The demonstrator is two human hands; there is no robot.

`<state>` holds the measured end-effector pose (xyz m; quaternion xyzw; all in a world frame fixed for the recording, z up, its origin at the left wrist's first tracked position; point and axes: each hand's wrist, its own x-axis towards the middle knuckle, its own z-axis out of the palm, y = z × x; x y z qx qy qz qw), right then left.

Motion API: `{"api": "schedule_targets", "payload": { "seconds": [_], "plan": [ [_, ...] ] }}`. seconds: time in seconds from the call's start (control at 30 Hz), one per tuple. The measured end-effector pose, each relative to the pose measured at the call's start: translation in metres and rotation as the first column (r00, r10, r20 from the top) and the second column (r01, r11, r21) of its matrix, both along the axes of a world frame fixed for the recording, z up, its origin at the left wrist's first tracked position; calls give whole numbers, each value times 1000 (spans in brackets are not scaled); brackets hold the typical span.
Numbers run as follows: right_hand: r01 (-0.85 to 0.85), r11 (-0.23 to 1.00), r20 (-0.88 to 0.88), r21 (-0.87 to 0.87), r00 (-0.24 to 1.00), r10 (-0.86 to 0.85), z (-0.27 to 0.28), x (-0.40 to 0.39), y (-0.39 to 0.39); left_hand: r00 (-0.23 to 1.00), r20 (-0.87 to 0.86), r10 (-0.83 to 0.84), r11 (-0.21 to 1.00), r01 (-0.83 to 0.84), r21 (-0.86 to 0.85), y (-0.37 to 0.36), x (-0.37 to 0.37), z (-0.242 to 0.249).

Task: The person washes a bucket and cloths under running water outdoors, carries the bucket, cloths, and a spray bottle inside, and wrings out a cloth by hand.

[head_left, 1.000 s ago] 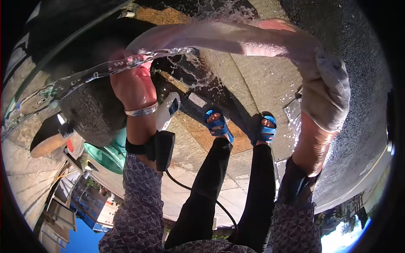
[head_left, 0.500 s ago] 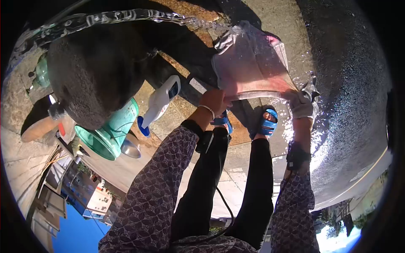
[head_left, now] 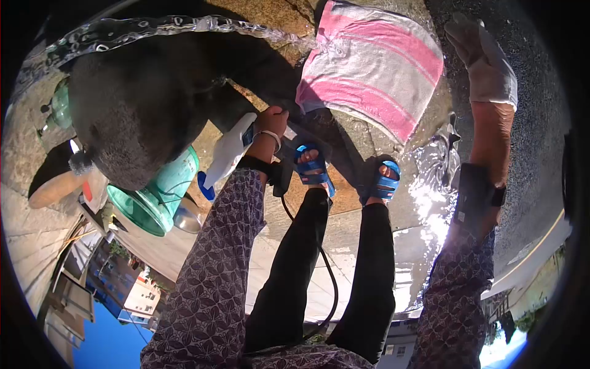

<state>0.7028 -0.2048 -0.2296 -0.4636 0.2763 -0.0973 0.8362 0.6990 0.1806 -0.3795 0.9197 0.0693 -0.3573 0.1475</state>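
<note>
A pink and white striped cloth [head_left: 375,64] lies spread on the wet ground, and a stream of water [head_left: 203,24] reaches its left side. My left hand [head_left: 270,123], bare with a white bracelet, is closed below and left of the cloth. It is beside a white bottle [head_left: 230,150] with a blue cap; what its fingers hold, if anything, is hidden. Off the cloth's right side, my right hand [head_left: 485,61] wears a pale glove, its fingers stretched out and holding nothing.
A dark rounded shape [head_left: 129,111] fills the upper left. Below it are a green basket [head_left: 147,209], a metal bowl [head_left: 186,220] and a brush [head_left: 80,163]. A grey crumpled thing [head_left: 447,150] lies on the wet ground. My feet wear blue sandals [head_left: 388,179].
Both hands have let go of the cloth, which now lies flatter and higher in view. My left hand moved left towards the bottle; my right hand moved up and right and opened.
</note>
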Motion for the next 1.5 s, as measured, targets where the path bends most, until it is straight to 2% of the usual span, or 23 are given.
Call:
{"api": "schedule_targets", "payload": {
  "seconds": [0.03,0.13,0.17,0.2,0.23,0.3,0.37,0.43,0.5,0.6,0.63,0.67,0.7,0.77,0.83,0.87,0.97,1.03,1.13,1.2,1.37,1.43,1.5],
  "plan": [
    [29,1000,-103,-8,994,-29,-15,-15,-3,998,-30,-57,993,59,98,3,3,-10],
    [52,997,-522,-56,850,-74,-88,-81,-7,998,3,-70,997,70,10,-22,24,-20],
    [96,995,-465,-26,880,-97,-81,-83,2,996,-10,-89,996,89,28,-33,30,-16],
    [39,999,-674,13,739,-20,-125,-138,13,998,52,-20,993,26,-116,-43,37,-23],
    [-5,999,-705,39,708,31,-130,-163,27,994,101,53,965,-25,-261,-51,47,-38],
    [-123,988,-797,96,584,151,-143,-211,47,956,287,-56,976,114,-188,-56,60,-91],
    [-289,957,-881,-7,454,130,-145,-242,70,863,466,-195,952,281,-123,-80,70,-90],
    [-170,982,-898,78,416,143,-156,-269,86,932,354,-80,966,160,-202,-103,71,-81],
    [-175,980,-909,91,387,154,-152,-276,96,928,266,-261,963,270,3,-107,72,-84],
    [-126,984,-900,122,405,164,-151,-288,101,902,430,-27,921,190,-340,-83,75,-110],
    [-92,987,-885,129,439,157,-147,-284,100,910,406,88,873,126,-471,-76,81,-103],
    [-123,982,-893,145,411,184,-141,-278,99,791,-285,542,529,-585,-615,-77,87,-83],
    [-116,983,-890,143,419,179,-134,-273,98,731,-364,577,438,-654,-617,-76,84,-67],
    [-57,988,-874,146,460,156,-120,-260,98,646,-682,343,281,-764,-581,-46,94,-69],
    [-58,988,-863,144,482,154,-114,-253,98,596,-715,365,347,-800,-489,-43,81,-62],
    [-65,986,-856,152,490,164,-110,-252,97,810,-564,163,729,-484,-485,-29,85,-74],
    [-64,986,-839,156,518,167,-97,-248,92,889,-280,362,819,-447,-360,-79,94,25],
    [-46,988,-822,151,549,151,-84,-244,88,822,-286,493,550,-549,-630,-86,96,63],
    [-15,992,-812,124,573,110,-67,-245,84,771,-322,549,418,-587,-693,-102,94,135],
    [-39,991,-825,127,550,127,-62,-250,77,836,-549,19,93,-548,-831,-133,84,194],
    [-5,989,-825,148,551,126,-54,-259,75,737,-582,343,235,-667,-707,-133,46,200],
    [-21,989,-836,147,532,136,-47,-257,73,858,-459,230,202,-504,-840,-165,37,221],
    [-42,989,-853,143,501,145,-33,-252,68,843,-484,234,299,-536,-789,-172,30,248]
  ]
}}
